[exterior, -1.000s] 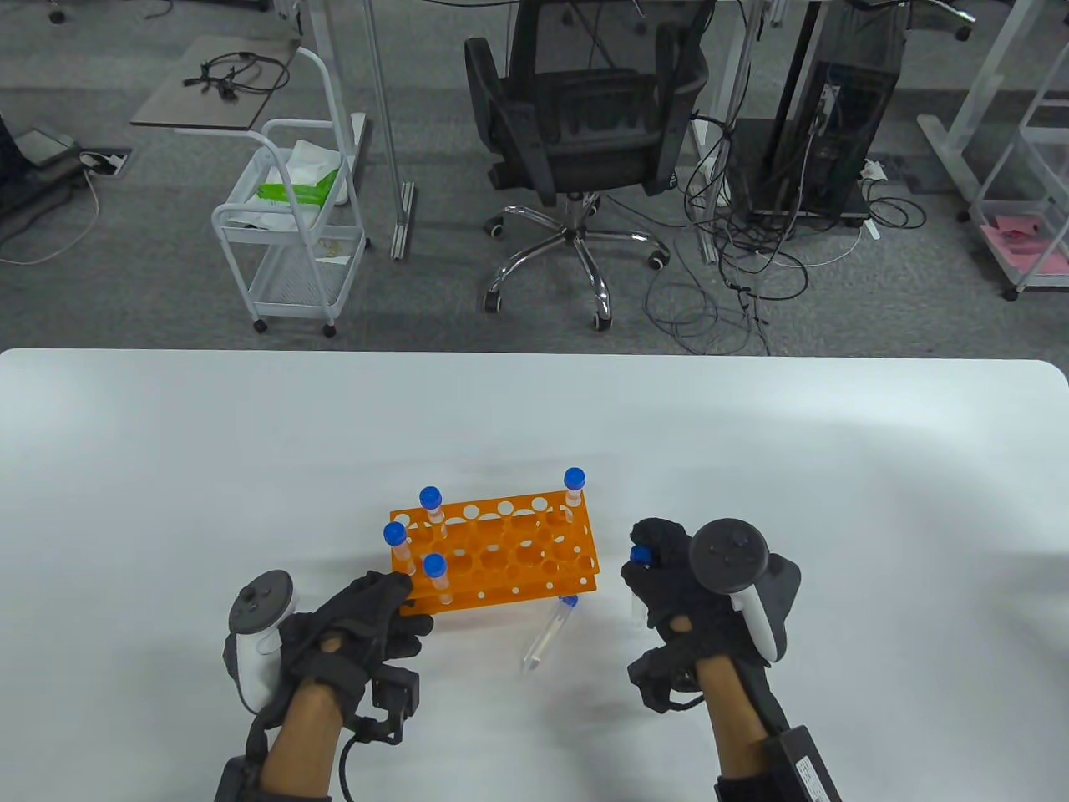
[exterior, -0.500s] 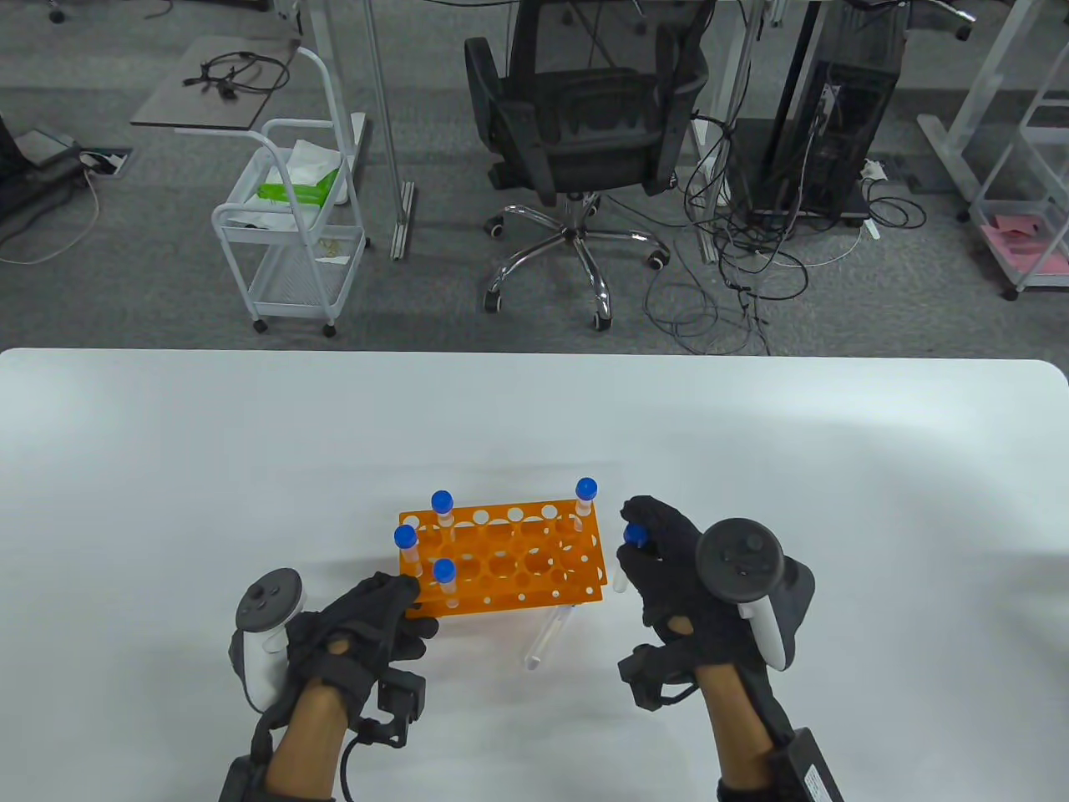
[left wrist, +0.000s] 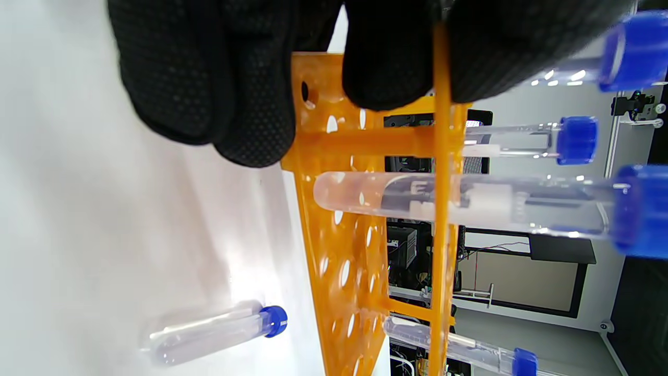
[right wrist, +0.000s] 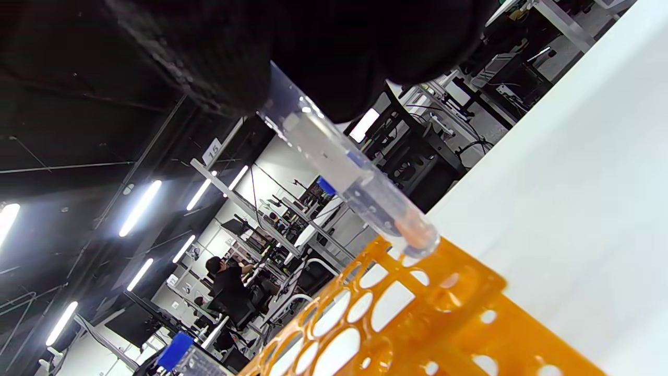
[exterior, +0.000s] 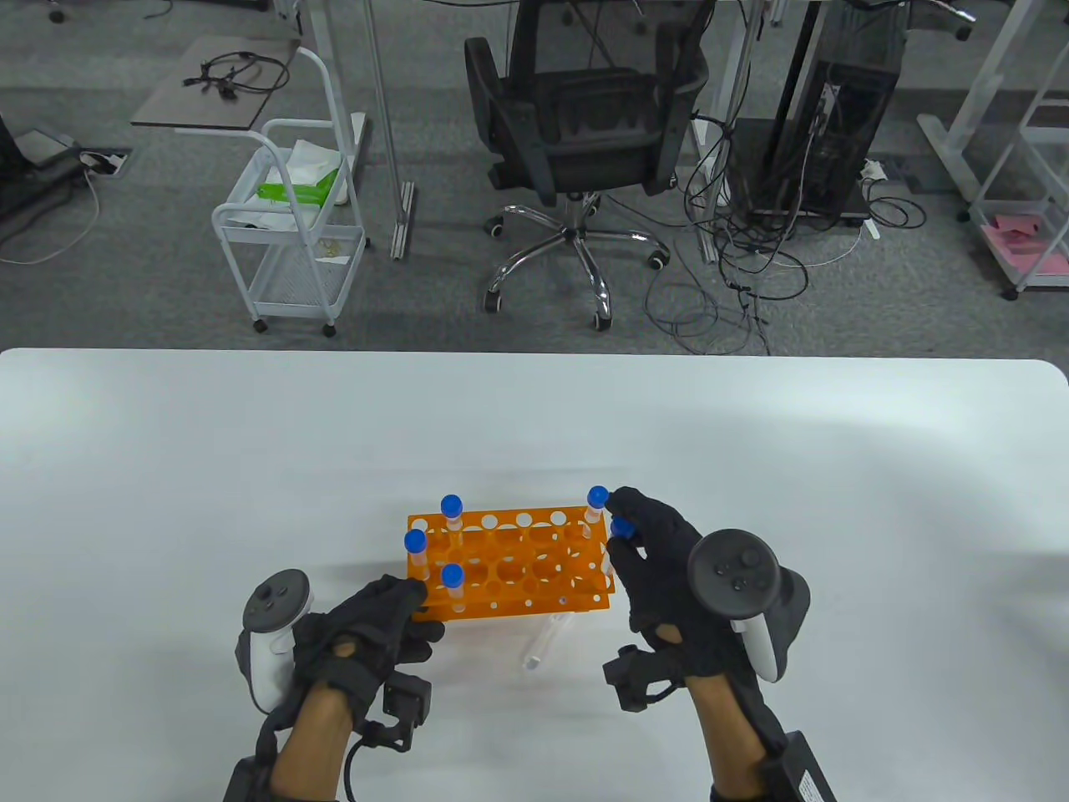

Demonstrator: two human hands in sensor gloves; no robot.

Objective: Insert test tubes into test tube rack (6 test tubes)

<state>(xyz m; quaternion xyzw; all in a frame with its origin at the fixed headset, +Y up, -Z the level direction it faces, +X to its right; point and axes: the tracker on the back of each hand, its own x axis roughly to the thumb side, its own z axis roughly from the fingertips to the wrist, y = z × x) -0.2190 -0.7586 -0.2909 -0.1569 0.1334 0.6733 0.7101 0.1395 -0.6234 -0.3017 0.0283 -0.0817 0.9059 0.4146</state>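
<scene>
An orange test tube rack (exterior: pixel 534 576) stands at the table's near middle with several blue-capped tubes upright in it, three at its left end (exterior: pixel 415 543) and one at the far right corner (exterior: pixel 596 498). My left hand (exterior: pixel 411 598) grips the rack's near left corner; in the left wrist view its fingers (left wrist: pixel 386 62) pinch the rack's edge (left wrist: pixel 441 172). My right hand (exterior: pixel 622 520) holds a blue-capped tube (exterior: pixel 621 528) upright at the rack's right end. In the right wrist view this tube's rounded tip (right wrist: pixel 412 235) is just above a corner hole of the rack (right wrist: pixel 417 318). One more tube (exterior: pixel 544 642) lies on the table in front of the rack.
The loose tube also shows in the left wrist view (left wrist: pixel 209 333), lying beside the rack's base. The white table (exterior: pixel 250 468) reaches far to both sides. An office chair (exterior: pixel 576 125) and a white cart (exterior: pixel 288 225) stand on the floor beyond the far edge.
My left hand has slid the rack a little to the right. My right hand has moved left and away from me, bringing its tube to the rack's right end.
</scene>
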